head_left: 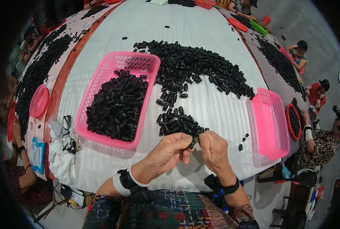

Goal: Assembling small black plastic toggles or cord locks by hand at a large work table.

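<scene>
**Two-handed work beside a filled pink plastic basket (107, 141)**

A broad, white-covered surface (139, 28) carries the basket. Right of the basket spreads a curved heap of small black cylindrical pieces (200, 63); farther right stands a second pink lattice-walled basket (268, 128). Off the filled basket's lower right corner, the person's left hand (169, 149) has its grip clamped on one glossy black piece (192, 144). Beside it, the right hand's (214, 150) fingertips press together; whether they hold anything cannot be told.

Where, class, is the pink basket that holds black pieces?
In the head view, the pink basket stands on the person's left, between the eyeglasses and the loose black cylindrical pieces, ahead of the left hand.
</scene>
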Tool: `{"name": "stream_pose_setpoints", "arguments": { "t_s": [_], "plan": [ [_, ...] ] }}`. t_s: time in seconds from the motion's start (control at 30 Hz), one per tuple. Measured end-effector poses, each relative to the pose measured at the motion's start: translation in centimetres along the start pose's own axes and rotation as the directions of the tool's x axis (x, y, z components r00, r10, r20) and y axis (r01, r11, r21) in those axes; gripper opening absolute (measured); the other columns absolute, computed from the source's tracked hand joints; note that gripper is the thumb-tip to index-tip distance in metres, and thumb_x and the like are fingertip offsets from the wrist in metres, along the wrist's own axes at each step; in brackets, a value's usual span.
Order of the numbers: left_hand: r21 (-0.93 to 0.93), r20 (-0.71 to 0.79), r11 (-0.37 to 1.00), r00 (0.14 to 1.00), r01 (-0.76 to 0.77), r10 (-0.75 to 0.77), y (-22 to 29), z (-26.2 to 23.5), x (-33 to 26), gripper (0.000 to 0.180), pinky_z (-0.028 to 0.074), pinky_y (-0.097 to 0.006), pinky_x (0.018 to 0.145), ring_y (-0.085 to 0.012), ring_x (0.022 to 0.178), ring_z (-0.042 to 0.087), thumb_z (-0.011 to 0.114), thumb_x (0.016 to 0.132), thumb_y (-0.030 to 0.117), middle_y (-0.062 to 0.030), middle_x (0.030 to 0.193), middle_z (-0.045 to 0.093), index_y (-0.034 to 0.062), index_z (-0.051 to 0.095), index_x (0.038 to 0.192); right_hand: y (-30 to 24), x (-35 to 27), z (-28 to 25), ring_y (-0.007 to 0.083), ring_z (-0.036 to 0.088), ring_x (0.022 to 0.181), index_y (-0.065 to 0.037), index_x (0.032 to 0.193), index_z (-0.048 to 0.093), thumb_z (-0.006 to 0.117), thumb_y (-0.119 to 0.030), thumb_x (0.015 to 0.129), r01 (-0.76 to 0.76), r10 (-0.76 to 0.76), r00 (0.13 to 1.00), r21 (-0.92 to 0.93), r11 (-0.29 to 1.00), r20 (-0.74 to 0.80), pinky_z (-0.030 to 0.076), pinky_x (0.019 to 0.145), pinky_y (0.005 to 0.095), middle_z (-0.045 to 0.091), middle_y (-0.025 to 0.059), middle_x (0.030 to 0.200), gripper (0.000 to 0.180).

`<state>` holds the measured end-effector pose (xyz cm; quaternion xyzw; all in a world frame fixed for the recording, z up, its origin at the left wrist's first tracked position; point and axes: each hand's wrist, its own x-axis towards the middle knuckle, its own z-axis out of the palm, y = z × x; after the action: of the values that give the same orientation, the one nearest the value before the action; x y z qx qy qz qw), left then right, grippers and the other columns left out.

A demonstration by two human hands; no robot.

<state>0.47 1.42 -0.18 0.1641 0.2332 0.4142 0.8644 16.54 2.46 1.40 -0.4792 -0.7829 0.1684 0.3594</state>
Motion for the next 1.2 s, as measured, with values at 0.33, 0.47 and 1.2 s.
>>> {"name": "stream_pose_setpoints", "arguments": {
  "t_s": [0.33, 0.47, 1.2],
  "plan": [
    [0.003, -0.032, 1.000, 0.999, 0.001, -0.001, -0.1, -0.3, 0.1, 0.016, 0.047, -0.022, 0.049, -0.0072, 0.060, 0.050, 0.055, 0.086, 0.017, -0.0034, 0.074, 0.054, 0.0016, 0.053, 0.090, 0.2, 0.1, 0.3, 0.0253, 0.049, 0.053, -0.004, 0.066, 0.051, 0.054, -0.013, 0.082, 0.071, -0.070, 0.997, -0.089, 0.994, 0.014, 0.038, 0.046, 0.0349, 0.048, 0.0091, 0.057, 0.019],
    [0.035, -0.079, 0.999, 0.997, -0.009, 0.012, -0.3, -0.4, 0.4, 0.013, 0.045, -0.023, 0.049, -0.0080, 0.062, 0.047, 0.050, 0.088, 0.016, -0.0030, 0.072, 0.052, 0.0034, 0.052, 0.085, 0.6, -0.6, 1.0, 0.0253, 0.050, 0.054, -0.004, 0.067, 0.052, 0.054, -0.013, 0.082, 0.078, -0.075, 0.997, -0.093, 0.993, 0.036, 0.038, 0.046, 0.0354, 0.048, 0.0091, 0.058, 0.018],
    [-0.070, 0.049, 0.995, 0.996, 0.077, -0.074, -0.2, 0.2, 0.1, 0.016, 0.044, -0.023, 0.049, -0.0075, 0.062, 0.047, 0.048, 0.089, 0.019, -0.0010, 0.073, 0.050, 0.0037, 0.052, 0.087, -0.2, 0.1, 0.0, 0.0276, 0.051, 0.056, -0.001, 0.070, 0.054, 0.052, -0.012, 0.083, 0.015, -0.015, 1.000, 0.005, 1.000, 0.010, 0.040, 0.048, 0.0361, 0.051, 0.0108, 0.062, 0.017]
  ]
}}
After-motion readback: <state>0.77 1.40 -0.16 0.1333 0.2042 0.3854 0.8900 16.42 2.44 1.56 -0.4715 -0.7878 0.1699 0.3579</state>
